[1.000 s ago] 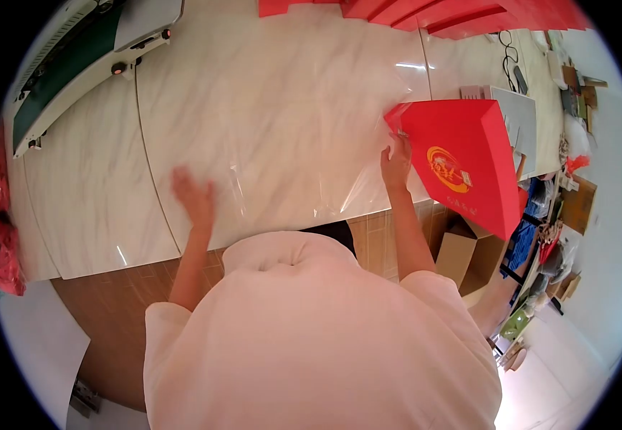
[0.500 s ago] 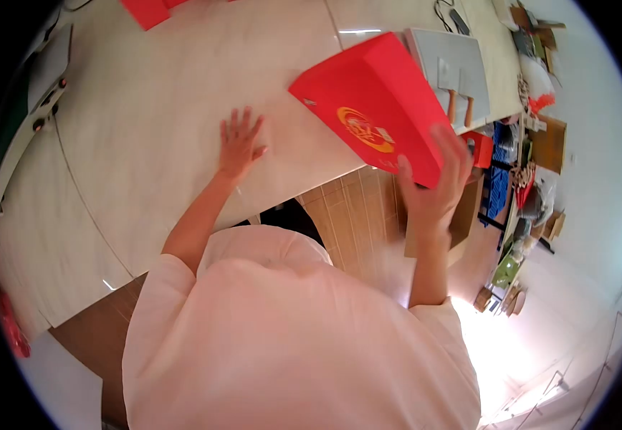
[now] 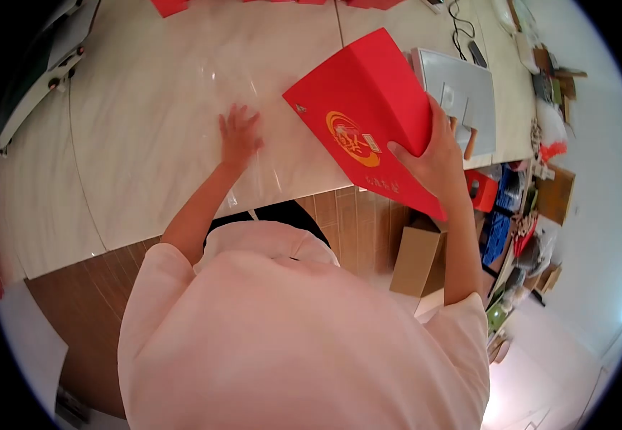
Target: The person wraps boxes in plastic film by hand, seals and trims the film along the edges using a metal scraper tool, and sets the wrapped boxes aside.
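Note:
A red box with a golden round emblem lies tilted at the table's front edge, its lower corner jutting past it. My right hand grips the box at its right side, thumb on the printed face and fingers over the far side. Left of the box, my left hand is over the marbled table, fingers spread and slightly blurred, with nothing visible in it. Clear plastic film shows as shiny streaks around my left hand.
Behind the box sit a grey-white board and wooden-handled tools. A machine stands at the left. An open cardboard box is below the table edge, beside shelves with a blue crate. Red pieces lie at the back.
The red box has turned and moved left in view. My right hand has gone from its left corner to its right side and taken hold. My left hand has moved right, further over the table.

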A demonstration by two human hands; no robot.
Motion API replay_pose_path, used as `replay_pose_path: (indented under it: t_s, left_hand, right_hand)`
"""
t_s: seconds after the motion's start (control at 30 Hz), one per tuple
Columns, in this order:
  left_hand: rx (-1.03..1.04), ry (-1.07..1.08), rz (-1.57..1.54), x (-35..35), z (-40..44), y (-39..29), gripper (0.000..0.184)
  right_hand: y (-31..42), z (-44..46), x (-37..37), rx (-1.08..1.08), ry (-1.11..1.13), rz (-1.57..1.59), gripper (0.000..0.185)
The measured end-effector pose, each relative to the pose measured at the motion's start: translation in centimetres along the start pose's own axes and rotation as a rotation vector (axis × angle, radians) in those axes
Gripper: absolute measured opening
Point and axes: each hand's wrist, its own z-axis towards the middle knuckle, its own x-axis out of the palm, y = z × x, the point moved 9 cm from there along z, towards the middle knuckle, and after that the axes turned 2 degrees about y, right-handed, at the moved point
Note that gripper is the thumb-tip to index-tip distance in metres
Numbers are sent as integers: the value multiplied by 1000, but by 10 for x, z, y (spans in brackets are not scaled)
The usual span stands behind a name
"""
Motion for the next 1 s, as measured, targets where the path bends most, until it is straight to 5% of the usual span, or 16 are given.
replay_pose_path:
  t_s: [0.27, 0.53, 0.7, 0.93, 1.0]
  left_hand:
    - [-227, 121, 61, 4, 3, -38, 86]
    - [-27, 226, 17, 26, 7, -70, 100]
    - [173, 206, 22, 55, 33, -116, 92]
    - [272, 200, 52, 76, 66, -146, 79]
    - [226, 321, -915, 56, 84, -153, 66]
  right_hand:
    - [-56, 11, 10, 206, 94, 365, 86]
    - [-121, -102, -28, 454, -206, 986, 80]
    - [-81, -177, -69, 532, -426, 841, 90]
    - [-55, -208, -59, 580, -454, 598, 103]
    - [-56, -202, -55, 615, -315, 542, 105]
